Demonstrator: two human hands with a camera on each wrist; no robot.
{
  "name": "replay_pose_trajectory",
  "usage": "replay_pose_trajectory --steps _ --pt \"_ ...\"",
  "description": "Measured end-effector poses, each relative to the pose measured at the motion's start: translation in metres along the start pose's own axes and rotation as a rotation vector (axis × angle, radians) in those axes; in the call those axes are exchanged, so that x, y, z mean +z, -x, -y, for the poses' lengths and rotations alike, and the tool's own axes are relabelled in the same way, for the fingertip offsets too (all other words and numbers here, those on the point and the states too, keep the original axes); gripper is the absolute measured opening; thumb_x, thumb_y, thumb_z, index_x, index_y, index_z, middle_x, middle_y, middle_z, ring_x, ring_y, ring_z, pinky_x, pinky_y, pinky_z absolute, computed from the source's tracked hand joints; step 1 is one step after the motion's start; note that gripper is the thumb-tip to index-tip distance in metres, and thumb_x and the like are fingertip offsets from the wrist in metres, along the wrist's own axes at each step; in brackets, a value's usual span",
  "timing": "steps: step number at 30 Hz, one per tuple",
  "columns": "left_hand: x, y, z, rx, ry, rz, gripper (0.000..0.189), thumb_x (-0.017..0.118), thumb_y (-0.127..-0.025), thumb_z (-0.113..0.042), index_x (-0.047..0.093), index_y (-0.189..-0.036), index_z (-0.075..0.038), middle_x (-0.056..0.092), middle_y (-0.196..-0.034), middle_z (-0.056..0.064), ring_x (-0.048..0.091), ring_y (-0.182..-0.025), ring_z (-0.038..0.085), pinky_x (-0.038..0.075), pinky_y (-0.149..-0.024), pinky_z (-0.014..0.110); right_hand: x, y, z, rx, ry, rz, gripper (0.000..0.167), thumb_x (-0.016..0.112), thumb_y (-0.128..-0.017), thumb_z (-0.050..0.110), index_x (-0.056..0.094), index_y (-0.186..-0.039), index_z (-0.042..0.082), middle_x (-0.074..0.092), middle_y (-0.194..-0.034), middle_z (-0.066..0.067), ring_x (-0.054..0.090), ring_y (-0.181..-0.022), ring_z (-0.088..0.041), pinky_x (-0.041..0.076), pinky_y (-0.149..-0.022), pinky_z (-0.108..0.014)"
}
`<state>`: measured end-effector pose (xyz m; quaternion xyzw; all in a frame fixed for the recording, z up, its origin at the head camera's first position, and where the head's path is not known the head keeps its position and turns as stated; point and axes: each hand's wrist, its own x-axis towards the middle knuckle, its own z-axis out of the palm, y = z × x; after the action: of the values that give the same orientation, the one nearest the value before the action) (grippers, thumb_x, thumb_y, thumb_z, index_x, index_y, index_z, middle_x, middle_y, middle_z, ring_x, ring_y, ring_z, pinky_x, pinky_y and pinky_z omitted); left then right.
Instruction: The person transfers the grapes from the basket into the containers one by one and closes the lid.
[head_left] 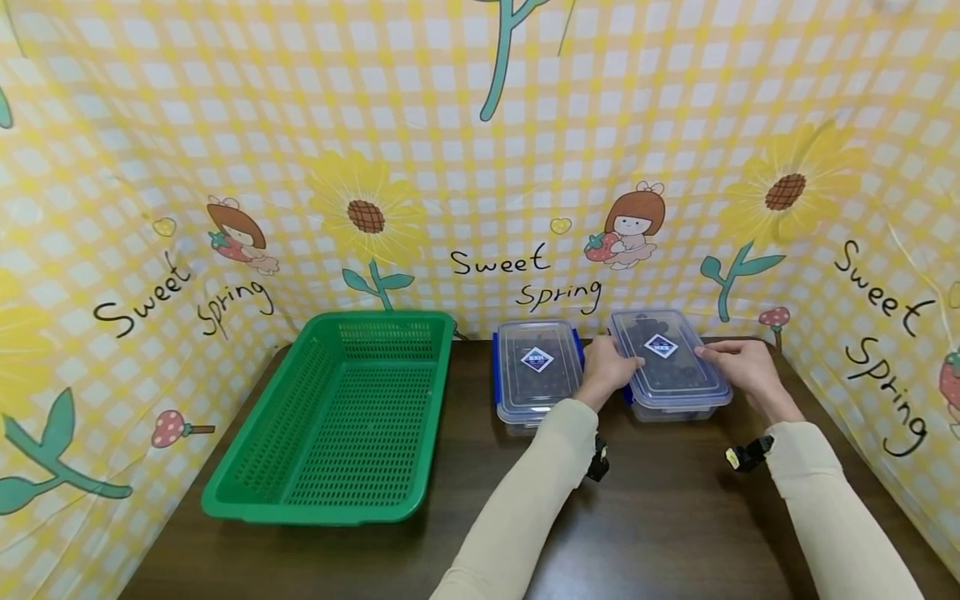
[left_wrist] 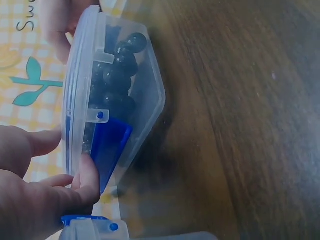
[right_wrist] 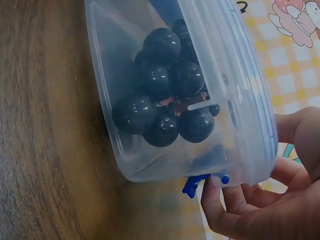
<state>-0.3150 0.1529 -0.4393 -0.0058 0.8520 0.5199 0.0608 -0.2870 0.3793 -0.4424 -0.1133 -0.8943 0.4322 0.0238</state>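
A clear lidded food container [head_left: 671, 377] with blue side clips stands at the right, holding dark, shiny, grape-like balls [right_wrist: 152, 80] around a reddish stem. My left hand [head_left: 609, 367] grips its left edge, thumb on the lid and fingers by a blue clip [left_wrist: 111, 147] that slants away from the wall. At the opposite edge is my right hand [head_left: 742, 364], its thumb on the lid [right_wrist: 250, 95] and its fingers under the rim beside another blue clip [right_wrist: 196, 185], which sticks outward. The lid lies on the container.
A second clear container [head_left: 536, 387] with blue clips stands just left of my left hand, its lid on. Farther left sits a green perforated plastic basket [head_left: 318, 513]. All stand on a dark wooden table [head_left: 637, 525] before a yellow checked cloth [head_left: 465, 192].
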Motion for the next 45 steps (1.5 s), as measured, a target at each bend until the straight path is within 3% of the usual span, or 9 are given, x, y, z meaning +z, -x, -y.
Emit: replay_pose_trajectory --steps 5,8,13,18,25,32,37,42,45 --pt "-0.003 0.007 -0.005 -0.032 0.001 -0.008 0.042 0.084 -0.092 -0.022 0.046 -0.078 -0.011 0.043 -0.079 0.005 0.041 -0.063 0.017 0.037 -0.057 0.031 0.002 0.003 0.004 -0.031 0.018 -0.004 0.060 0.061 -0.105 0.043 0.066 -0.133 -0.010 0.056 -0.145 -0.033 0.058 -0.121 -0.038 0.045 -0.083 -0.030" --pt "-0.004 0.011 -0.006 -0.040 -0.005 -0.014 0.028 0.084 -0.092 -0.021 0.064 -0.102 -0.003 0.063 -0.107 0.013 0.060 -0.087 0.022 0.051 -0.069 0.033 0.002 0.004 0.007 -0.024 0.041 -0.005 0.058 0.061 -0.105 0.042 0.067 -0.132 -0.009 0.057 -0.144 -0.032 0.058 -0.119 -0.038 0.046 -0.083 -0.030" --pt "-0.002 0.016 -0.008 -0.051 -0.016 -0.001 0.057 0.082 -0.093 -0.021 0.061 -0.144 -0.005 0.058 -0.152 0.015 0.058 -0.138 0.028 0.059 -0.102 0.039 0.000 0.006 0.006 -0.014 0.067 -0.011 0.056 0.063 -0.104 0.040 0.069 -0.128 -0.009 0.060 -0.139 -0.031 0.058 -0.111 -0.033 0.046 -0.078 -0.028" --pt "0.001 0.019 -0.010 -0.047 -0.011 0.011 0.058 0.081 -0.095 -0.019 0.058 -0.146 -0.005 0.058 -0.152 0.015 0.059 -0.137 0.028 0.058 -0.104 0.040 -0.004 0.008 0.003 -0.011 0.069 -0.003 0.054 0.064 -0.103 0.040 0.070 -0.127 -0.009 0.062 -0.135 -0.030 0.059 -0.106 -0.029 0.046 -0.075 -0.025" --pt "0.005 0.027 -0.017 -0.035 -0.033 0.000 0.056 0.082 -0.093 -0.018 0.060 -0.142 -0.002 0.064 -0.143 0.016 0.066 -0.123 0.026 0.061 -0.095 0.037 -0.012 0.014 -0.001 0.024 0.054 0.024 0.058 0.062 -0.105 0.041 0.066 -0.132 -0.010 0.058 -0.139 -0.031 0.057 -0.109 -0.031 0.045 -0.079 -0.029" --pt "0.002 0.027 -0.020 -0.058 -0.016 -0.016 0.055 0.084 -0.091 -0.019 0.060 -0.137 -0.003 0.063 -0.140 0.017 0.057 -0.137 0.031 0.057 -0.105 0.040 -0.012 0.014 0.003 0.014 0.057 0.016 0.058 0.062 -0.104 0.041 0.066 -0.131 -0.010 0.059 -0.137 -0.030 0.058 -0.108 -0.031 0.045 -0.079 -0.028" --pt "-0.001 0.026 -0.019 -0.086 -0.002 0.014 0.066 0.083 -0.092 -0.019 0.050 -0.147 -0.003 0.059 -0.145 0.018 0.055 -0.140 0.031 0.058 -0.104 0.041 -0.009 0.012 0.003 0.028 0.053 0.026 0.059 0.062 -0.105 0.042 0.065 -0.133 -0.010 0.056 -0.141 -0.032 0.057 -0.113 -0.034 0.047 -0.081 -0.030" --pt "-0.002 0.023 -0.014 -0.124 0.012 0.035 0.051 0.083 -0.093 -0.020 0.055 -0.132 -0.004 0.062 -0.133 0.016 0.059 -0.129 0.030 0.058 -0.099 0.042 -0.007 0.012 0.000 0.035 0.046 0.047 0.059 0.063 -0.105 0.041 0.065 -0.134 -0.009 0.059 -0.139 -0.030 0.058 -0.109 -0.030 0.047 -0.079 -0.028" --pt "-0.003 0.021 -0.012 -0.157 0.069 0.052 0.052 0.082 -0.093 -0.019 0.054 -0.135 -0.004 0.062 -0.131 0.017 0.064 -0.120 0.031 0.060 -0.096 0.046 -0.006 0.011 -0.001 0.024 0.051 0.043 0.058 0.064 -0.104 0.042 0.067 -0.132 -0.008 0.063 -0.133 -0.027 0.059 -0.101 -0.024 0.048 -0.076 -0.025"
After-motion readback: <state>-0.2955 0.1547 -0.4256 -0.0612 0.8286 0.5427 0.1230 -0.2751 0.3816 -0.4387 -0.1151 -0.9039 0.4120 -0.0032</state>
